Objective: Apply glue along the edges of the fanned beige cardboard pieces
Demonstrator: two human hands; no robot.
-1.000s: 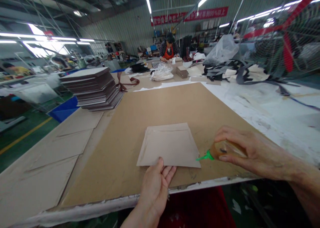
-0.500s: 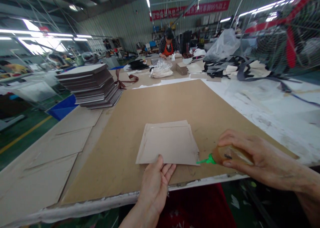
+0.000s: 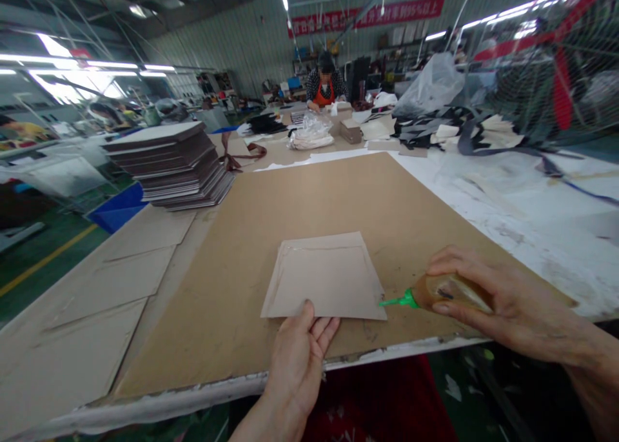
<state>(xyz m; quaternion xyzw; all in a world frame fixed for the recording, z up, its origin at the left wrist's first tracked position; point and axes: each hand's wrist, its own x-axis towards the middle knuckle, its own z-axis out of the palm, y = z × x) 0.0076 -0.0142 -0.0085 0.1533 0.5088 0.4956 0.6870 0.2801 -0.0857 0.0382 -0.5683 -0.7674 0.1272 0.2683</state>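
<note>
Here at the near edge, the left hand point(image 3: 300, 348) has its thumb on top and its fingers at the underside, pinching the grey-brown card point(image 3: 326, 277), which lies near the front of the big brown board point(image 3: 290, 203). Over on the right, the right hand point(image 3: 512, 303) is wrapped around an amber bottle point(image 3: 454, 291), tilted sideways, its green nozzle point(image 3: 406, 299) right at the card's right edge; whether the tip touches, I can't tell. Out left, overlapping sheets point(image 3: 111, 319) run along the table, and beyond them rises a leaning stack of panels point(image 3: 169, 171). Farther back comes a plastic-wrapped bundle point(image 3: 309, 135), then a person in an orange apron point(image 3: 325, 93), and behind, a red banner point(image 3: 387, 15).
</note>
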